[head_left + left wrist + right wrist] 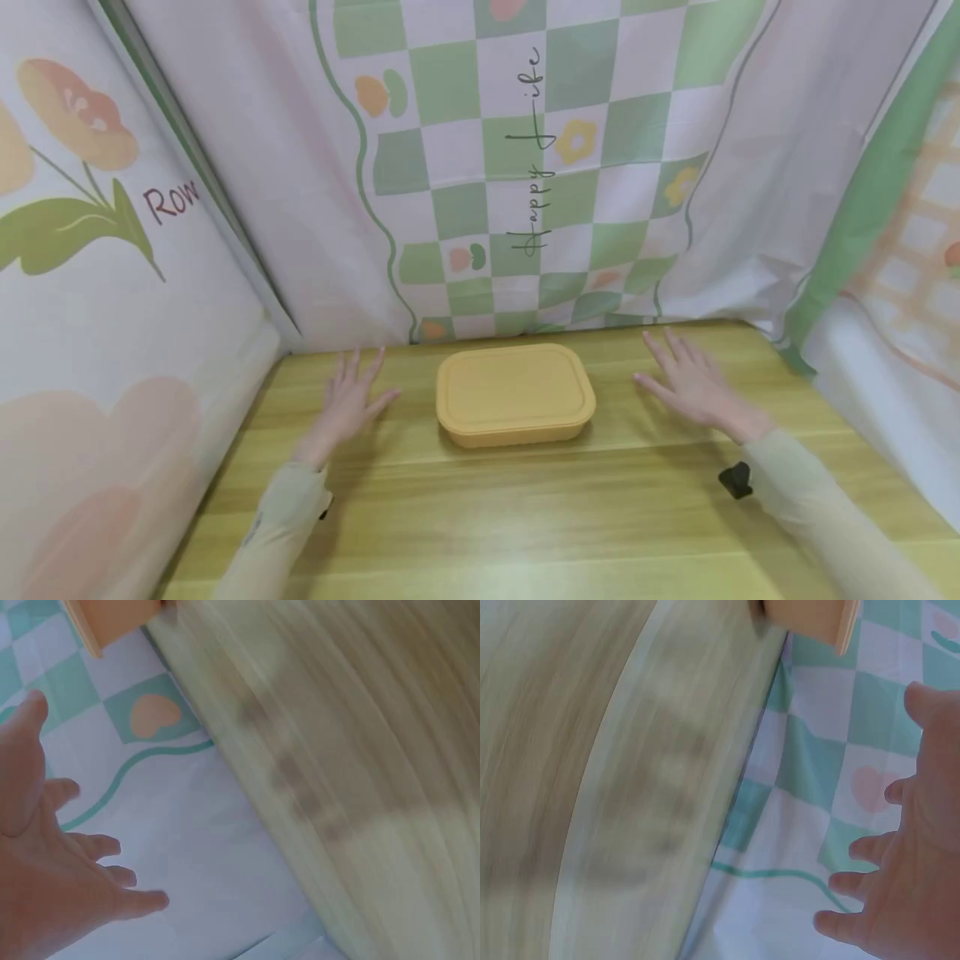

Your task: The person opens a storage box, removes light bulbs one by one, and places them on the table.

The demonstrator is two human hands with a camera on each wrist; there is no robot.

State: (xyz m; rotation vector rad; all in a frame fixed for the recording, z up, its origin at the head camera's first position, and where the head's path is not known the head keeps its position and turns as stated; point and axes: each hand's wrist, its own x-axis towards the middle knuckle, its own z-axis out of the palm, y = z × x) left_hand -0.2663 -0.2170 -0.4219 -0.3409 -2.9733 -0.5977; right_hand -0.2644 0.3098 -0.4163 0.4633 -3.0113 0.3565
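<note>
A yellow rectangular lidded box (516, 392) rests on the wooden table, its lid on. To the left of it my left hand (348, 407) is held with fingers spread, apart from the box and holding nothing. On the other side my right hand (693, 385) is likewise spread, with a gap between it and the box. In the left wrist view, the left hand (56, 847) shows at the left and a corner of the box (120, 619) at the top. The right wrist view shows the right hand (911, 855) and the box's edge (814, 616).
The wooden table (480, 525) runs back to a green-and-white checked curtain (517, 167). A white cloth with printed flowers (97, 333) hangs at the left, and another cloth (900, 333) at the right. A black piece (737, 480) sits by the right sleeve.
</note>
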